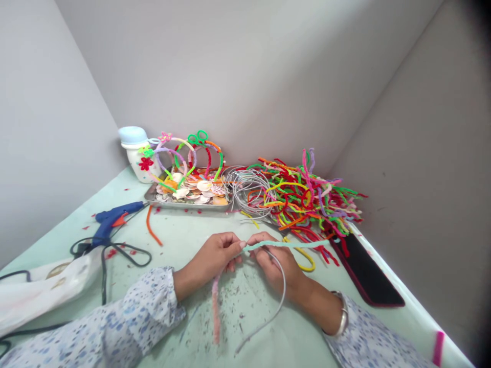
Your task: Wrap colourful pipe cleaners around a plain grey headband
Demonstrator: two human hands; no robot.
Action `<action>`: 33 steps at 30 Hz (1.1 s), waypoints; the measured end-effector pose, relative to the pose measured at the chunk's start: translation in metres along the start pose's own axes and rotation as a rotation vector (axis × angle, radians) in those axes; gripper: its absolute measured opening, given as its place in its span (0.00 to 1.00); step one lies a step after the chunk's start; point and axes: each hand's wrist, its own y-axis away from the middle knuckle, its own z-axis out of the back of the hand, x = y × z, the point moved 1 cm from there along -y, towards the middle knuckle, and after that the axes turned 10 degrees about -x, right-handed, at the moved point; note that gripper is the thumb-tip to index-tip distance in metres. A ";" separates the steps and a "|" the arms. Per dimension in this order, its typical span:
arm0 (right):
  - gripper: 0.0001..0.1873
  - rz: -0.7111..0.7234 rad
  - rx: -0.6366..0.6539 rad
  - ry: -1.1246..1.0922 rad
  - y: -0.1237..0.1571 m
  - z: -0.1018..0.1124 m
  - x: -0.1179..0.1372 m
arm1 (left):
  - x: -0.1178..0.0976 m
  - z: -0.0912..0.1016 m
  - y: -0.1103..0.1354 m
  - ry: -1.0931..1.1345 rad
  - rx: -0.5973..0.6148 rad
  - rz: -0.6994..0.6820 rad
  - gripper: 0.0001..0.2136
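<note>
Pinching a pale green stem (291, 245) between them, the left hand (215, 258) and right hand (274, 260) also grasp a pink stem (216, 306) and a grey band (282, 291), just before the tray (153, 197).

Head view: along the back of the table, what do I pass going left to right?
White jar → tray of shells → coil of grey wire → heap of pipe cleaners.

one glue gun (112, 221), one tray (153, 197), one phone (366, 273)
</note>
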 end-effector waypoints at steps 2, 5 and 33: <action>0.09 -0.017 -0.001 0.005 0.000 0.000 0.000 | 0.000 0.000 0.000 0.003 0.003 0.003 0.15; 0.09 -0.021 -0.008 -0.011 -0.001 0.000 0.001 | 0.000 0.000 0.000 0.001 0.002 -0.011 0.15; 0.08 -0.116 0.020 0.012 0.000 0.000 0.000 | 0.002 -0.001 0.003 -0.044 -0.019 -0.109 0.12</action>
